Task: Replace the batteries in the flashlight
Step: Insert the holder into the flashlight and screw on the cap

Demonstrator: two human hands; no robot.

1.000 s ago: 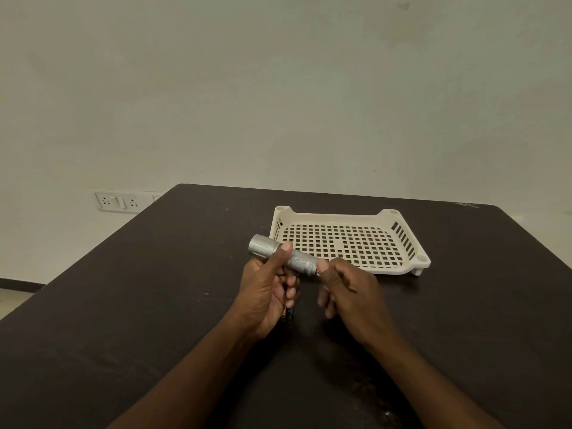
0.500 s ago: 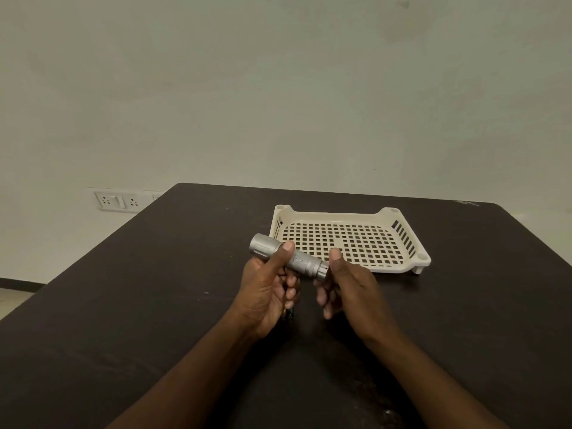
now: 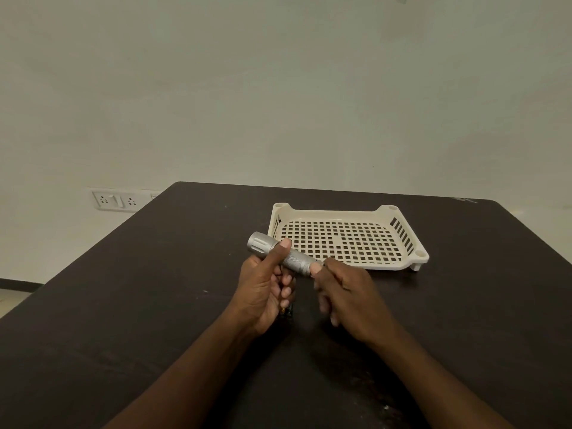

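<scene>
The left hand (image 3: 263, 289) gripped one silver flashlight (image 3: 283, 254) around the middle of its barrel, thumb laid over the top and fingers curled beneath. The flashlight was held above the table (image 3: 139, 305), clear of its surface, tilted so that the wider head end pointed up and to the left and the tail end sloped down to the right. The right hand (image 3: 346, 292) met that tail end, its thumb and forefinger pinching the end cap; the remaining fingers hung loosely curled below. Whether the cap was seated or partly unscrewed could not be told.

A knurled band ran around the barrel near the tail. No brand, label or writing could be read on the flashlight.

Just under the left hand's fingers, a small dark object (image 3: 287, 311) with a brass-coloured tip lay on the table; it was mostly hidden and could not be identified or counted with certainty.

One cream plastic tray (image 3: 411, 260) with a perforated floor and slotted sides stood on the table just beyond the hands, apart from the flashlight. It bore no legible marking.

One dark table carried all of the above. On the wall behind its left corner sat one white socket plate (image 3: 116, 200), showing two outlets and a switch between them. No lettering on it was legible.
</scene>
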